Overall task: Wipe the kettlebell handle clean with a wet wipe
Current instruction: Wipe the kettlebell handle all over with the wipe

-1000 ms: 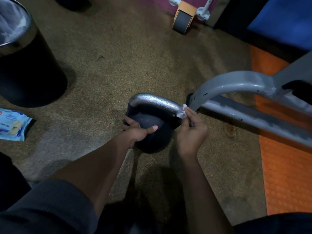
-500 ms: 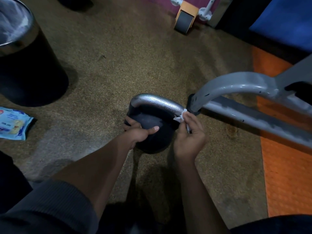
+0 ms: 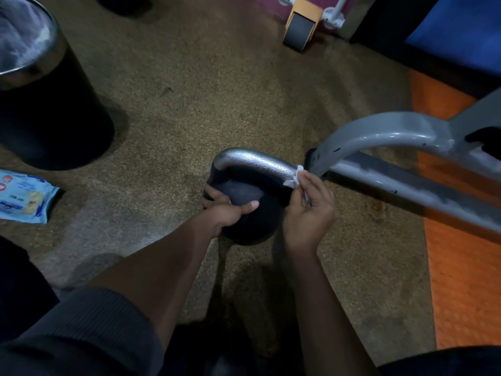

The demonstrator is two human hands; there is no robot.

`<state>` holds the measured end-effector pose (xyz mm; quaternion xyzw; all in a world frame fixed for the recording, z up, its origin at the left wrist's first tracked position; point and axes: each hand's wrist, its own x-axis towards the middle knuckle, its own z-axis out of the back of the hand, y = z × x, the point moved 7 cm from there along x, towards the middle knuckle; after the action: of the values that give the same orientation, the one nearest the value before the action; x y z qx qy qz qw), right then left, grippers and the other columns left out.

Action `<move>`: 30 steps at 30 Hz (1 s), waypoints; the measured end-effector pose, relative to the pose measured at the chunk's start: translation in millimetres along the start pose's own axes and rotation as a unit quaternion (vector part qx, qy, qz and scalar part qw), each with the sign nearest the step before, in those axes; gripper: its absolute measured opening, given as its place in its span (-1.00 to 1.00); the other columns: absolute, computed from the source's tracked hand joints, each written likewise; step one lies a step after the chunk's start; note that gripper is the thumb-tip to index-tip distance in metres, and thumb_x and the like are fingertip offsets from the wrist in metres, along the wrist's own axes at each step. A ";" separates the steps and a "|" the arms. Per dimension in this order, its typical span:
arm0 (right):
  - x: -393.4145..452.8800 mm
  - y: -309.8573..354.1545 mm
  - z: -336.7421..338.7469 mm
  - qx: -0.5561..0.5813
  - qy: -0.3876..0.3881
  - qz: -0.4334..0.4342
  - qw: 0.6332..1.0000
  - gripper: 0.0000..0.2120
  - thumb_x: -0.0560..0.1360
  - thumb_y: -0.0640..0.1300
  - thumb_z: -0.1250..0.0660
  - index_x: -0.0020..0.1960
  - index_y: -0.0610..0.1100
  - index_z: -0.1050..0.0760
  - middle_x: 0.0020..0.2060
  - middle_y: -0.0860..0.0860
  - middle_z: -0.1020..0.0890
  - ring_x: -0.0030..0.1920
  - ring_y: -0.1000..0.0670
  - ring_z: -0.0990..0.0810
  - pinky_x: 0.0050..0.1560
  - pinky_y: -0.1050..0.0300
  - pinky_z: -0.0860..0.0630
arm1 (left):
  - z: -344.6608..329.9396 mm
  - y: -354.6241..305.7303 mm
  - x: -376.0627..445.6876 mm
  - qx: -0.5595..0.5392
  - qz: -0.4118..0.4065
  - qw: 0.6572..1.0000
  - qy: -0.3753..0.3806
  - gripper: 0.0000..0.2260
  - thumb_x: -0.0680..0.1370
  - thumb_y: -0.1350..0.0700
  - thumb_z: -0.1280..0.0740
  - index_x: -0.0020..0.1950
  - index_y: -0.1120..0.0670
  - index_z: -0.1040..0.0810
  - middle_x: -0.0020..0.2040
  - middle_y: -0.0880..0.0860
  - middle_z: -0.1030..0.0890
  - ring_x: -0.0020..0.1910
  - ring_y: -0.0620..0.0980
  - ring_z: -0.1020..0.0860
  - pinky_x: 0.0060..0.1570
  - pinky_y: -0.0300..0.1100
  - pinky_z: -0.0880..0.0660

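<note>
Wiping the right end of the kettlebell handle (image 3: 257, 161), the right hand (image 3: 309, 210) is pinching a small bunched wet wipe (image 3: 296, 178) between thumb and fingertips and pressing it against the grey bar where it bends down toward the body. The left hand (image 3: 226, 211) is gripping the dark body of the kettlebell (image 3: 244, 202), fingers curled round its left shoulder and thumb lying across the top. The kettlebell is standing on the speckled floor (image 3: 217, 90), near the middle of the view.

By its look the weight is heavy, rigid cast metal and is unlikely to shift under rubbing; the handle's pebbled finish is probably snagging the soft, limp wipe, which is best kept folded under firm fingertips.

A grey machine frame (image 3: 379, 137) is resting just beside the handle's right end, likely crowding the wiping hand there. A black bin (image 3: 48, 123) is standing at the upper left, a blue wipes packet (image 3: 24, 196) is lying at the left edge, an orange mat (image 3: 461, 267) is running along the right, and a small wheeled part (image 3: 299, 28) is sitting at the top.
</note>
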<state>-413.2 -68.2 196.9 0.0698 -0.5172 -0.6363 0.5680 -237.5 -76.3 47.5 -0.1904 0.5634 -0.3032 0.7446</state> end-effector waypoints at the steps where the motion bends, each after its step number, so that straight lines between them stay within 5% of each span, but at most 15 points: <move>1: 0.9 -0.5 1.5 0.003 -0.005 -0.001 1.000 -0.77 0.45 -0.37 -0.37 0.08 -0.23 -0.65 0.01 0.03 -0.65 0.06 -0.05 -0.62 0.16 0.23 -0.48 | -0.2 0.3 0.9 0.000 0.000 1.000 0.000 0.21 0.36 -0.25 -0.54 0.61 0.10 0.30 0.61 0.24 0.14 0.59 0.22 -0.01 0.52 0.18 -0.17; 14: -11.7 -3.2 7.6 -0.030 -0.011 -0.001 0.999 -0.78 0.44 -0.40 -0.38 0.07 -0.27 -0.65 0.00 -0.07 -0.69 0.06 -0.03 -0.61 0.18 0.43 -0.39 | 0.4 0.5 0.8 0.005 -0.001 1.000 -0.005 0.19 0.34 -0.27 -0.54 0.61 0.11 0.23 0.60 0.23 0.08 0.58 0.23 -0.06 0.51 0.16 -0.19; 16: -21.8 -6.2 7.4 0.041 -0.009 -0.064 0.997 -0.79 0.47 -0.40 -0.36 0.06 -0.26 -0.65 0.00 -0.06 -0.69 0.07 0.02 -0.63 0.14 0.37 -0.46 | 0.1 0.3 0.1 0.002 -0.002 1.000 -0.006 0.19 0.34 -0.26 -0.54 0.61 0.11 0.22 0.60 0.24 0.07 0.58 0.23 -0.07 0.52 0.15 -0.18; 17: -26.7 -12.4 6.4 0.111 -0.025 -0.167 0.979 -0.80 0.49 -0.40 -0.34 0.05 -0.23 -0.65 -0.01 -0.05 -0.69 0.06 0.04 -0.65 0.10 0.33 -0.50 | 0.3 0.3 -0.2 -0.001 -0.002 1.000 -0.006 0.19 0.34 -0.26 -0.55 0.61 0.11 0.22 0.60 0.24 0.08 0.58 0.22 -0.06 0.52 0.15 -0.17; 18: -35.6 -23.5 4.5 0.196 -0.065 -0.305 0.929 -0.81 0.50 -0.39 -0.33 0.02 -0.20 -0.64 -0.03 -0.03 -0.68 0.03 0.03 -0.65 0.04 0.29 -0.55 | 0.5 0.3 -1.0 -0.003 -0.002 1.000 -0.006 0.19 0.34 -0.26 -0.55 0.61 0.11 0.23 0.61 0.24 0.08 0.58 0.22 -0.05 0.52 0.14 -0.16; 20: -64.2 -33.9 -11.1 0.364 -0.135 -0.566 0.728 -0.86 0.52 -0.39 -0.30 0.00 -0.22 -0.57 -0.01 -0.09 -0.61 -0.02 -0.02 -0.62 -0.11 0.22 -0.60 | -0.1 -0.4 -2.4 -0.004 -0.003 1.000 -0.003 0.21 0.36 -0.25 -0.54 0.61 0.10 0.28 0.61 0.24 0.12 0.59 0.21 -0.02 0.53 0.13 -0.15; 21: -73.2 -26.7 -19.4 0.424 -0.134 -0.639 0.628 -0.88 0.53 -0.39 -0.28 0.04 -0.27 -0.53 0.01 -0.15 -0.58 -0.01 -0.05 -0.60 -0.18 0.21 -0.62 | -0.5 -0.8 -3.0 -0.005 -0.003 1.000 -0.001 0.21 0.37 -0.24 -0.53 0.61 0.10 0.31 0.61 0.24 0.14 0.60 0.21 -0.01 0.53 0.12 -0.15; 23: -71.9 -11.8 -28.8 0.508 -0.104 -0.696 0.496 -0.88 0.56 -0.35 -0.25 0.07 -0.37 -0.48 0.00 -0.24 -0.56 0.06 -0.07 -0.58 -0.22 0.24 -0.63 | -0.1 -0.8 -3.2 0.000 -0.002 1.000 -0.003 0.21 0.37 -0.24 -0.53 0.61 0.10 0.32 0.61 0.23 0.14 0.60 0.20 -0.02 0.53 0.12 -0.16; 26: -53.6 -1.2 -38.5 0.581 -0.076 -0.711 0.389 -0.84 0.59 -0.31 -0.20 -0.04 -0.42 -0.47 -0.09 -0.30 -0.55 -0.01 -0.09 -0.58 -0.25 0.24 -0.62 | 1.3 -1.3 -3.4 0.011 -0.002 1.000 -0.006 0.21 0.37 -0.25 -0.53 0.61 0.10 0.31 0.61 0.23 0.12 0.59 0.20 -0.03 0.53 0.09 -0.17; 30: -48.6 -7.0 -52.0 0.595 -0.095 -0.723 0.337 -0.81 0.54 -0.38 -0.20 0.12 -0.39 -0.46 -0.07 -0.30 -0.53 0.09 -0.10 -0.58 -0.30 0.21 -0.60 | 0.7 -1.4 -3.0 0.003 -0.003 1.000 -0.003 0.21 0.36 -0.25 -0.53 0.61 0.10 0.30 0.61 0.23 0.11 0.59 0.19 -0.04 0.52 0.08 -0.19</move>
<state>-365.8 -60.9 143.8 0.6751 -0.5565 -0.3243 -0.3597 -237.7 -75.4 50.8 -0.1906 0.5599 -0.3065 0.7458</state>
